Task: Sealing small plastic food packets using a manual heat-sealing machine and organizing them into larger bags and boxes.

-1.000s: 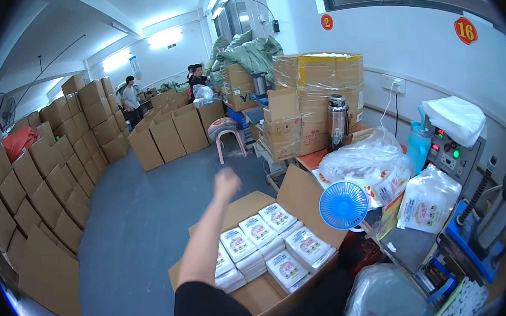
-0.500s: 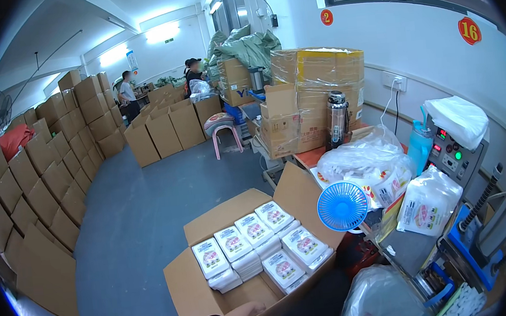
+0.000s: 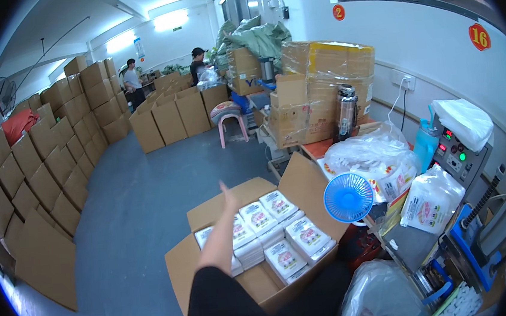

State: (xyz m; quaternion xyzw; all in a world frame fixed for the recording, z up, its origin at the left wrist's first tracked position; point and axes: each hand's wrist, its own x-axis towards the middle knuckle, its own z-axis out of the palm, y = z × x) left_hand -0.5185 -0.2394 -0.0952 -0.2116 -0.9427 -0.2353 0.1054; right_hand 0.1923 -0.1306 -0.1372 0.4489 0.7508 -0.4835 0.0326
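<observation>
My left hand (image 3: 227,194) is stretched forward on a black-sleeved arm, above the open cardboard box (image 3: 304,179) on the floor in front of me. The hand holds nothing and its fingers point away from me. It hovers over the left side of the box, which is filled with stacked white packets (image 3: 259,219) with coloured labels. My right hand is out of the picture.
A blue round fan (image 3: 348,198) stands right of the box. Beside it a bench carries bags of packets (image 3: 373,159), a steel flask (image 3: 347,112) and a control-panel machine (image 3: 460,155). Stacked cartons (image 3: 31,171) line the left. A pink stool (image 3: 229,115) and two people (image 3: 132,78) are farther back.
My left arm was stretched out a second ago, dropped almost out of view half a second ago, and is now raised again over the box.
</observation>
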